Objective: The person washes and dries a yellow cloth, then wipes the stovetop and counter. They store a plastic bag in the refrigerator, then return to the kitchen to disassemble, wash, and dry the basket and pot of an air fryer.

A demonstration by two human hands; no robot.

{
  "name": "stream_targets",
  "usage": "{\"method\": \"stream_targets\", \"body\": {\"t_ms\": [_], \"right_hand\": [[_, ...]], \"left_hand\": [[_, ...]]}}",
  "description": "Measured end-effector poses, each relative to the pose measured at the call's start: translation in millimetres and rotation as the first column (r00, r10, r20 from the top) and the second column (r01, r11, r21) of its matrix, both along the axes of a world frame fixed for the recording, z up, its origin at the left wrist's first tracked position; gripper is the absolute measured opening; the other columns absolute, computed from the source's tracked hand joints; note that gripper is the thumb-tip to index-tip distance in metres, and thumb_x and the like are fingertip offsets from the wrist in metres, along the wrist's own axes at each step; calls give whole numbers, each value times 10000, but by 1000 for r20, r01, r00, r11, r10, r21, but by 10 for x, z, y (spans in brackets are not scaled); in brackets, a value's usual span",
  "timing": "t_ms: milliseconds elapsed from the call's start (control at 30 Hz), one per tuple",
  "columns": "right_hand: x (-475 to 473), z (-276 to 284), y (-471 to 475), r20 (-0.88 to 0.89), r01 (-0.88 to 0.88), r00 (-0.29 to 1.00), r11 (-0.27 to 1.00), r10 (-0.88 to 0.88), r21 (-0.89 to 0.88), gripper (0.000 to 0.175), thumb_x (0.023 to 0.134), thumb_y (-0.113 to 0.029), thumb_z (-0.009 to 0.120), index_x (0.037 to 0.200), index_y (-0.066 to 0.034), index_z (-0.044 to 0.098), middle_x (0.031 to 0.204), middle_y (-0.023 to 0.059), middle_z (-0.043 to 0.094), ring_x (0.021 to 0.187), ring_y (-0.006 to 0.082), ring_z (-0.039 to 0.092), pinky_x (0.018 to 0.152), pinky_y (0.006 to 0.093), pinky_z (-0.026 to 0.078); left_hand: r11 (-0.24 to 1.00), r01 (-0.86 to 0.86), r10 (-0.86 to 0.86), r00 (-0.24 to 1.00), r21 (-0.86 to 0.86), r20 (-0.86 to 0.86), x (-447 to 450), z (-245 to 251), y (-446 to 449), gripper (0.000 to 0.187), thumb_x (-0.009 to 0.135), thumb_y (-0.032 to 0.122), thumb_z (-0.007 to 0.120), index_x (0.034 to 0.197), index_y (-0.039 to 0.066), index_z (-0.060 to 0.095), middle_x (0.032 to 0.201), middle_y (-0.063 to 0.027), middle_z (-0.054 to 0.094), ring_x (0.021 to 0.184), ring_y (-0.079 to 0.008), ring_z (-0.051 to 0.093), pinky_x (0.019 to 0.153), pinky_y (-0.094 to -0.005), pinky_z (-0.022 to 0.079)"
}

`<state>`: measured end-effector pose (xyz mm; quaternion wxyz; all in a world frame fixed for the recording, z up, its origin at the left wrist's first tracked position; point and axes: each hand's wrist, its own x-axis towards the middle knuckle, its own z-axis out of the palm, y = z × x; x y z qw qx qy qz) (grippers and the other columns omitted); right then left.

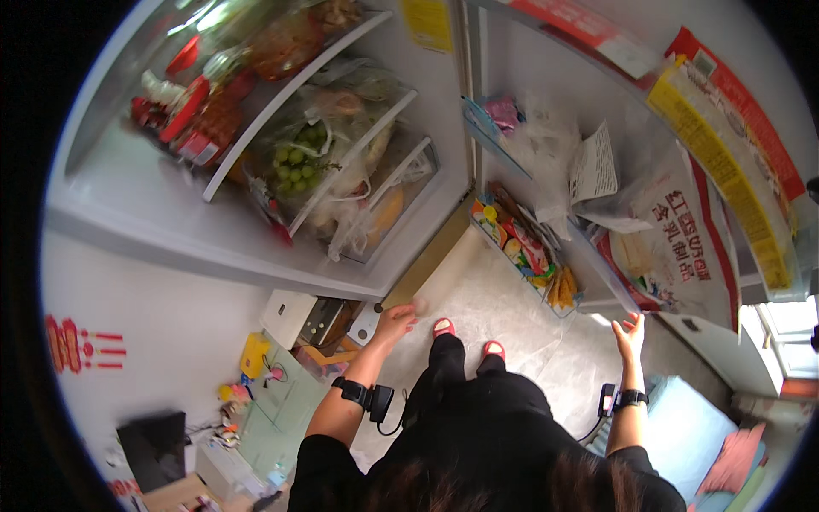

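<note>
In front of me a refrigerator stands with its door swung wide. My left hand [395, 322] is near the bottom edge of the fridge body, fingers slightly curled and apart, holding nothing. Fingers spread, my right hand [630, 334] is at the lower edge of the door beside a large printed food bag [678, 256]; whether it touches the door is unclear. Green grapes [299, 163] in a plastic bag lie on a shelf, near red-lidded jars [208, 121]. Colourful snack packets [521, 246] fill the lower door bin. A yellow package [723, 173] sits in an upper door rack.
A glass table [281, 409] with small items and a black monitor [153, 445] are at the lower left. On the right is a light-blue seat [681, 422] with a pink cushion [732, 457]. My feet in red slippers [443, 328] stand on the grey floor [473, 288].
</note>
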<state>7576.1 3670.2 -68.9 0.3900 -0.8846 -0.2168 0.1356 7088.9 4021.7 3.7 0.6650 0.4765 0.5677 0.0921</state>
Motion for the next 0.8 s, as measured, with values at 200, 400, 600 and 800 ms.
{"method": "stream_targets", "body": {"t_ms": [200, 400, 600, 800], "right_hand": [[224, 141, 412, -112, -276, 945, 933, 307, 230, 459, 750, -69, 734, 1171, -7, 559, 1069, 97, 627, 955, 173, 600, 766, 298, 520], [26, -29, 294, -518, -26, 785, 854, 339, 520, 380, 745, -91, 713, 1093, -21, 578, 954, 55, 620, 893, 191, 600, 816, 316, 494], [-942, 478, 194, 43, -629, 775, 776, 631, -48, 482, 703, -311, 753, 1096, -59, 632, 1082, 148, 636, 1004, 323, 596, 827, 398, 493], [-2489, 876, 850, 139, -627, 756, 769, 639, -127, 513, 646, -352, 742, 1056, -57, 655, 1022, 218, 659, 961, 418, 613, 865, 457, 476]], "left_hand": [[930, -345, 344, 938, -125, -32, -599, -82, -930, 271, 910, 110, 570, 1170, 42, 605, 1115, -70, 635, 925, -180, 653, 749, -298, 512], [823, -558, 547, 829, -108, -116, -1332, -246, -1888, 228, 900, 141, 594, 1113, 70, 631, 1066, -83, 629, 864, -206, 668, 705, -328, 532], [615, -779, 785, 619, -124, 7, -1780, 54, -2658, 275, 912, 139, 538, 1167, 42, 571, 1106, -101, 610, 887, -279, 670, 705, -360, 535], [450, -891, 893, 451, -64, 11, -2927, -126, -3492, 279, 893, 135, 560, 1155, 39, 566, 1109, -98, 605, 911, -312, 665, 722, -391, 536]]}}
